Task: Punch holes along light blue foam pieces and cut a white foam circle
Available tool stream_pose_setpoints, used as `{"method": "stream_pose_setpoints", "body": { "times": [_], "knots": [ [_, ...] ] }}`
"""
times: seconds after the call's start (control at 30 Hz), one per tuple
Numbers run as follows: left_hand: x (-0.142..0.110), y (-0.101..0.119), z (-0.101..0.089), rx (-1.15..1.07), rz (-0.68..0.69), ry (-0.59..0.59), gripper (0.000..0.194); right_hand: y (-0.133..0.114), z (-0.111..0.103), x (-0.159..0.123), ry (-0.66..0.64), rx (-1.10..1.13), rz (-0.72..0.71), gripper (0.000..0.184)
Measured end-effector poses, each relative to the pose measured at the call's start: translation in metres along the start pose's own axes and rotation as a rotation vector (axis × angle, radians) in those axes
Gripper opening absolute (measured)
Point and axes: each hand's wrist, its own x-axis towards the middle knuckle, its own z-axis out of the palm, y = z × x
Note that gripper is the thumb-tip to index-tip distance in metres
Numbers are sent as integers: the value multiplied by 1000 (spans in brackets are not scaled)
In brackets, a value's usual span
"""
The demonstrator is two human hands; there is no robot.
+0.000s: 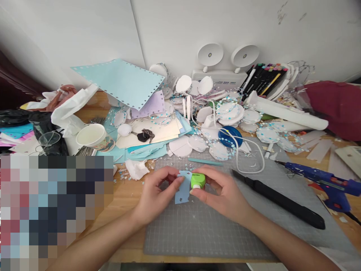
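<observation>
A green punch point(198, 180) is gripped by the right hand point(222, 191), at the edge of a blue paper strip point(184, 187) pinched in the left hand point(158, 192). Both are held over a grey cutting mat point(203, 237), where a black knife point(287, 203) is laid to the right, near a blue glue gun point(318, 176); white discs point(180, 146) are heaped behind.

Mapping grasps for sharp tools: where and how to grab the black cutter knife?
Probably grip the black cutter knife by the handle, mid-length, from above and the right: it lies flat, that thick end reaching lower right, while the narrow blade points upper left.
</observation>
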Motion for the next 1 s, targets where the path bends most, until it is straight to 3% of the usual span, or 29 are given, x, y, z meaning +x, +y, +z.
{"method": "stream_pose_setpoints", "body": {
  "times": [0.23,1.0],
  "knots": [
    [1,2,0,-3,-9,10,8,-3,-2,-2,-20,128,34,27],
    [0,1,-1,0,60,-6,7,1,2,0,37,-89,-15,28]
  ]
}}
